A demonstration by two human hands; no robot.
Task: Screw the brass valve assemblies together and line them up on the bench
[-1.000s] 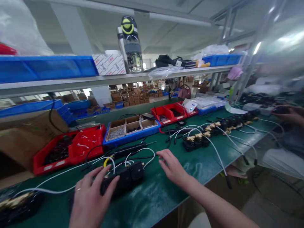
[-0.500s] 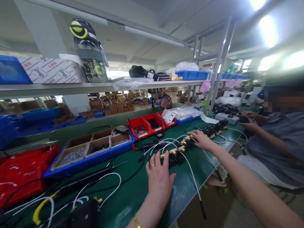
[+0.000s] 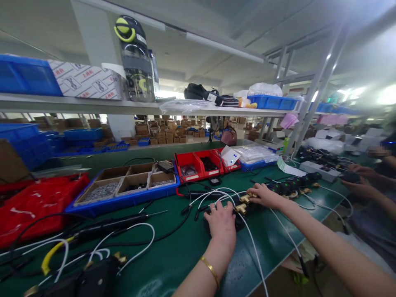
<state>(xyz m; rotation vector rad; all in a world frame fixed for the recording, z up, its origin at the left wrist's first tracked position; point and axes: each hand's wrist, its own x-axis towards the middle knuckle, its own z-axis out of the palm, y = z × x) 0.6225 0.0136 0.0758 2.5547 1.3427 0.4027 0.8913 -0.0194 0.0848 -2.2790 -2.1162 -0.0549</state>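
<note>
A row of black units with brass fittings (image 3: 241, 208) and white cables (image 3: 254, 243) lies on the green bench (image 3: 173, 255). My left hand (image 3: 221, 222) rests over the near end of the row, palm down, fingers spread over a black unit. Farther along, my right hand (image 3: 264, 195) reaches in from the right, its fingers on the row beside the brass fittings; whether they grip a part is hidden. More black units with green marks (image 3: 291, 185) continue beyond my right hand.
Behind the row are red bins (image 3: 188, 175) and a blue tray (image 3: 123, 203) of small parts. A black electric screwdriver (image 3: 108, 226) lies at left, near a red bag (image 3: 46, 206). A co-worker's hands (image 3: 360, 177) are at right.
The view has swung left. My left hand has moved further over the near end of the row, covering a unit and fitting that showed before. My right hand stays at the row.
</note>
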